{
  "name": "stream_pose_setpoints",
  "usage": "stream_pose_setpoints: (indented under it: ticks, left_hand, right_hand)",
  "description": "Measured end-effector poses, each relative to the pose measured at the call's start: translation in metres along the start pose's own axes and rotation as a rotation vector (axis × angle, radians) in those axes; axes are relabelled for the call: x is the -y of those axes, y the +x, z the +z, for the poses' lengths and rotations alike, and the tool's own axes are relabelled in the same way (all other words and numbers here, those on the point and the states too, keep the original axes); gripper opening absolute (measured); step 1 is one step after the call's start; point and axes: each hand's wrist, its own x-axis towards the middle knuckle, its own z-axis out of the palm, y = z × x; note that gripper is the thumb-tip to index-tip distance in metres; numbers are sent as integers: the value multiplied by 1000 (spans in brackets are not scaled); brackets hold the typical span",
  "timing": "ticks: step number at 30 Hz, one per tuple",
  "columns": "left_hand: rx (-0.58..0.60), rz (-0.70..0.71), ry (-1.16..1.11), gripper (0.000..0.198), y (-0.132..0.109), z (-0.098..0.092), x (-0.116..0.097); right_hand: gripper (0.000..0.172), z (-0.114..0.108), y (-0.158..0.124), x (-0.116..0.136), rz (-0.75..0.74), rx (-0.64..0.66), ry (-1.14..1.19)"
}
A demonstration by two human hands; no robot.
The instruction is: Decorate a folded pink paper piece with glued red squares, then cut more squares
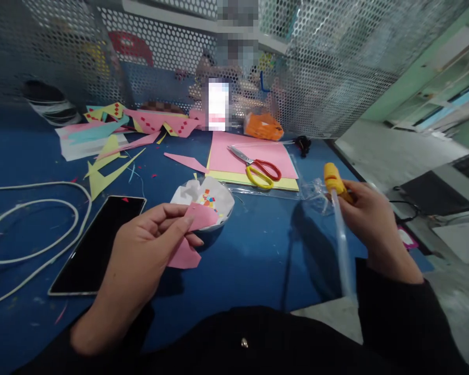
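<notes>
Pinched between the thumb and fingers of my left hand (pixel 152 245) is a piece of pink paper (pixel 185 254). It overlaps the near edge of a small bowl lined with white paper (pixel 223 200), where tiny coloured paper bits (pixel 208 199) lie. My right hand (pixel 369 211) is wrapped round a yellow glue gun (pixel 333 178), held up at the right of the table. A long translucent glue stick (pixel 342 245) sticks out of it toward my body, blurred at its end. The gun's handle is mostly hidden by my fingers.
Red-and-yellow-handled scissors (pixel 260 171) lie on stacked pink and yellow sheets (pixel 219 151). A dark tablet (pixel 101 245) and a white cable (pixel 35 200) are at left. Paper cut-outs (pixel 156 122), an orange packet (pixel 263 126) and a lit phone (pixel 218 104) stand near the perforated metal screen (pixel 320 62).
</notes>
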Motion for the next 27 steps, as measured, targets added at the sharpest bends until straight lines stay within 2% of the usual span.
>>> stream_pose_setpoints:
  ticks: [2,8,13,16,18,21,23,27]
  left_hand:
    - [-10,-3,-25,28,0,-1,-1]
    - [-92,-4,-81,22,2,-10,2]
    - [-85,-51,-82,24,1,-14,5]
    - [-117,-55,-83,24,1,-14,4]
    - [-136,-50,-114,25,3,-14,4]
    - [-134,-58,-128,25,5,-13,6]
    - [-120,-74,-95,25,7,-12,8]
    - [-68,-114,-15,25,7,-10,9]
  right_hand:
    - [25,3,11,-14,27,9,-124]
    - [27,18,22,-41,-29,182,-294]
    - [27,23,24,-48,-41,256,-389]
    - [21,18,24,-45,-26,245,-448]
    - [30,10,22,-37,-32,179,-467]
    - [51,-3,23,-10,-124,71,-336]
    - [50,-7,26,17,-284,79,-210]
    - [33,8,43,80,-746,274,70]
